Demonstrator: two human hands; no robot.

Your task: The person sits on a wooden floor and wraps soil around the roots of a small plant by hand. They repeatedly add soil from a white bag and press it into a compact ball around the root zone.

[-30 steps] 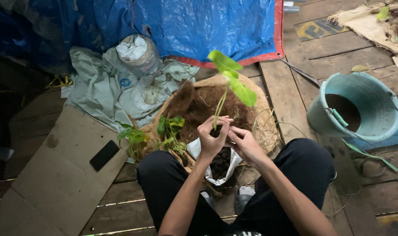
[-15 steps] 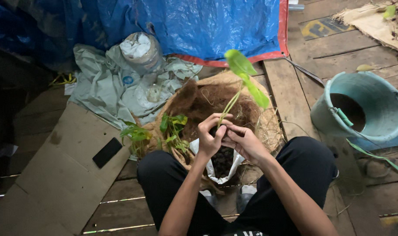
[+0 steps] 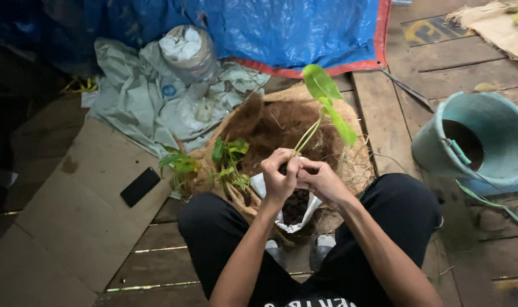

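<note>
A green seedling (image 3: 326, 101) with two large leaves rises from between my hands. My left hand (image 3: 279, 177) is closed around the base of its stem, and my right hand (image 3: 320, 178) presses against the same spot from the right. Under both hands sits a small white planting bag (image 3: 304, 219) filled with dark soil, held between my knees. Behind it lies a heap of brown coconut fibre (image 3: 273, 128) on a woven sack. Several smaller green seedlings (image 3: 229, 162) lie at the left edge of that heap.
A teal bucket (image 3: 479, 142) with dark soil stands at the right. A blue tarp (image 3: 293, 31) covers the back, with a grey plastic sheet (image 3: 139, 102) and a bag of white material (image 3: 185, 48) in front. A black phone (image 3: 140, 186) lies on cardboard (image 3: 71, 227) at the left.
The seedling has tilted slightly to the right and my hands have closed more tightly together around its stem over the bag.
</note>
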